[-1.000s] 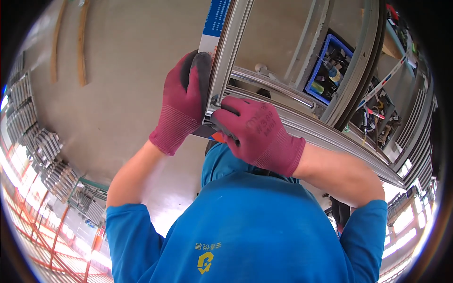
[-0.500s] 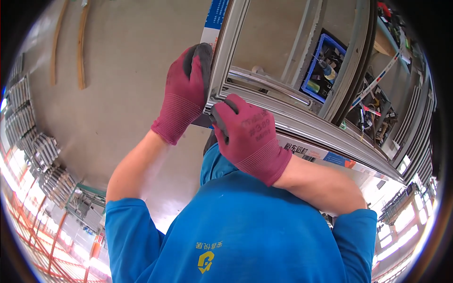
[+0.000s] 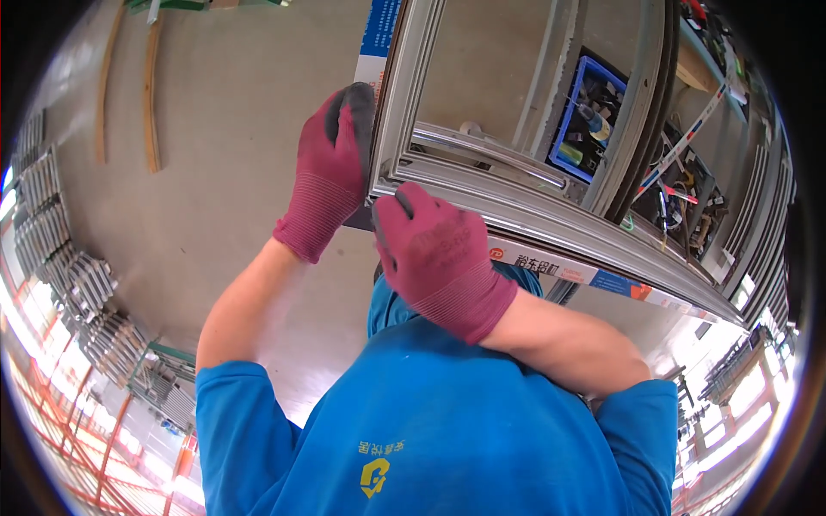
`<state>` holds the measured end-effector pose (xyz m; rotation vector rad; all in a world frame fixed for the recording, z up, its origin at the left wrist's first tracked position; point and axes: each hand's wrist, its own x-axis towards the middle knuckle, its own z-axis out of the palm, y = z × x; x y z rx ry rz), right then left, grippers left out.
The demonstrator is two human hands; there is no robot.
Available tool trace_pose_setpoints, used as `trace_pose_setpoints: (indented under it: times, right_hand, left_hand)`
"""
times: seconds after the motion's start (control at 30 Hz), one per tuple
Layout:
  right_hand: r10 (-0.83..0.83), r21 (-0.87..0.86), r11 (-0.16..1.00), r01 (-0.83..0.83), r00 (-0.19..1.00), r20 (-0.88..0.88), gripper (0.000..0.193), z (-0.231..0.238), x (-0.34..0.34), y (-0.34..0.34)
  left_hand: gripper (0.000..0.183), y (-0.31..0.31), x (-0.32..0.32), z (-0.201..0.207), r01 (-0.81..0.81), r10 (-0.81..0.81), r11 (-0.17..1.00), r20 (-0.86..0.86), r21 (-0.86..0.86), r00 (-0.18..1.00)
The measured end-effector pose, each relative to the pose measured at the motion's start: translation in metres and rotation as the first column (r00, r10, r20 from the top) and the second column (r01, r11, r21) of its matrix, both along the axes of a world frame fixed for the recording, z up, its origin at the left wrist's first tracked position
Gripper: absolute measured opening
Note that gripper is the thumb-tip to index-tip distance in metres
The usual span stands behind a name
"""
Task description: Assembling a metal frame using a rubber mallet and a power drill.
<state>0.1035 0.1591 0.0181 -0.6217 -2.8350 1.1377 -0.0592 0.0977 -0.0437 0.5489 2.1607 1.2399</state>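
Note:
A silver-grey metal frame (image 3: pixel 551 206), with a bright rod along its inner near side, reaches across the upper right. My left hand (image 3: pixel 331 159), in a maroon glove with a dark palm, grips the outer edge of its left side just above the near-left corner. Close beside it, my right hand (image 3: pixel 434 258), gloved alike, is closed at that corner with its fingers curled. Whatever lies between the right fingertips is hidden by the glove. Printed film strips (image 3: pixel 551 264) cover the frame's outer faces.
A blue crate (image 3: pixel 564 129) with a drill and small parts shows through the frame. To the right lie more tools (image 3: pixel 680 198) and long metal profiles (image 3: pixel 757 206). Two wooden strips (image 3: pixel 151 95) are on the floor at far left, and stacked profiles (image 3: pixel 60 224) line the left side.
The frame's near-left corner and both hands have shifted slightly left in view. My right hand has moved slightly down and turned a little, still closed at the corner. The left keeps its grip.

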Motion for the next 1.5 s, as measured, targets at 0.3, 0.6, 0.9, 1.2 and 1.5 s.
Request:
trace_pose_setpoints:
  times: [0.3, 0.6, 0.9, 1.2, 1.5]
  right_hand:
    - [0.127, -0.33, 0.937, -0.114, 0.992, 0.02, 0.028, -0.021, -0.002, 0.055]
    - [0.276, -0.623, 0.748, -0.23, 0.961, -0.024, 0.022, -0.053, -0.021, 0.085]
    - [0.284, -0.888, 0.46, -0.011, 0.949, 0.135, 0.023, -0.057, -0.026, 0.084]
    - [0.32, -0.743, 0.657, -0.126, 0.939, 0.124, 0.024, -0.041, -0.044, 0.08]
    - [0.398, -0.269, 0.901, -0.34, 0.894, 0.206, 0.029, 0.004, -0.04, 0.054]
  left_hand:
    - [0.045, -0.005, -0.003, -0.001, 0.015, -0.015, 1.0, 0.042, -0.009, 0.999]
    - [0.045, -0.004, -0.005, 0.002, 0.046, -0.044, 0.998, 0.049, -0.039, 0.998]
    - [0.044, -0.001, -0.004, 0.01, 0.039, -0.037, 0.999, 0.086, -0.02, 0.996]
    - [0.045, -0.001, -0.002, 0.007, 0.07, -0.07, 0.997, 0.0, 0.038, 0.998]
    - [0.043, -0.003, -0.003, 0.003, 0.046, -0.041, 0.994, -0.056, 0.099, 0.998]
